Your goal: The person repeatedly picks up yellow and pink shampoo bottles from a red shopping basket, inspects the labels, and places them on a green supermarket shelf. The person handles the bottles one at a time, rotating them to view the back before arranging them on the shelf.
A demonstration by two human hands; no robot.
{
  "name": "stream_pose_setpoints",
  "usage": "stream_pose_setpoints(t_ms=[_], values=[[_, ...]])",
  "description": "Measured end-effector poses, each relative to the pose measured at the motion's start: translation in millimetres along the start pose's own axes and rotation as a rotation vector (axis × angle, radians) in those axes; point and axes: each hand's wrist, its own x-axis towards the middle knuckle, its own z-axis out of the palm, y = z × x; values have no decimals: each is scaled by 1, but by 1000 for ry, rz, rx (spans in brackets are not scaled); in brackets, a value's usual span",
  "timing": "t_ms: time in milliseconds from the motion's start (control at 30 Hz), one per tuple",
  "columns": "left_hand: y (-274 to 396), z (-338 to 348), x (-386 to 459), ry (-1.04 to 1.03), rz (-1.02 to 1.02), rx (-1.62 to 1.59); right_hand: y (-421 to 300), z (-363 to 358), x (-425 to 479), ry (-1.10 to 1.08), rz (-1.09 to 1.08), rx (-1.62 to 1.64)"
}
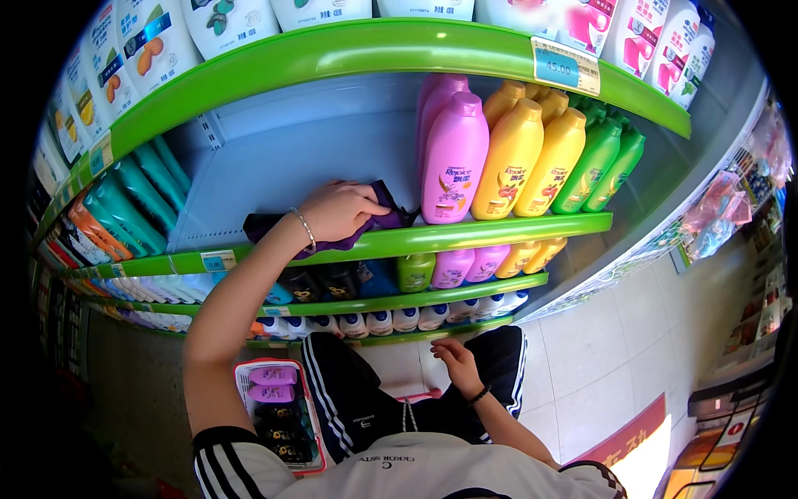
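Observation:
My left hand (341, 211) presses a dark purple cloth (389, 218) against the front of the shelf board (274, 153), its fingers bunched over the fabric. Just right of the cloth stands a pink Rejoice shampoo bottle (454, 168), with more pink ones behind. Yellow bottles (506, 165) and green bottles (589, 168) follow along the same shelf. The cloth's right end lies close to the pink bottle; whether they touch is unclear. Over my lap, near the right knee, my right hand (460, 368) has loosely bent fingers and nothing visible in it.
Teal bottles (128, 212) lean at the shelf's left end. White bottles (324, 12) line the shelf above, behind a green rail (374, 47). Lower shelves hold more bottles (414, 271). A basket (317, 430) with pink and black bottles stands beside my left leg. Wire mesh (661, 243) borders the right side.

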Motion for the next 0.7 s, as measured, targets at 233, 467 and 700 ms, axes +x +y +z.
stream_pose_setpoints(t_ms=[233,467,700], values=[[7,-9,-24,-52,-59,-156,2,-5,4,3,12,-30],[28,12,0,81,126,48,-6,6,14,-38,2,-69],[18,9,3,41,20,42,-5,20,27,-97,-41,10]])
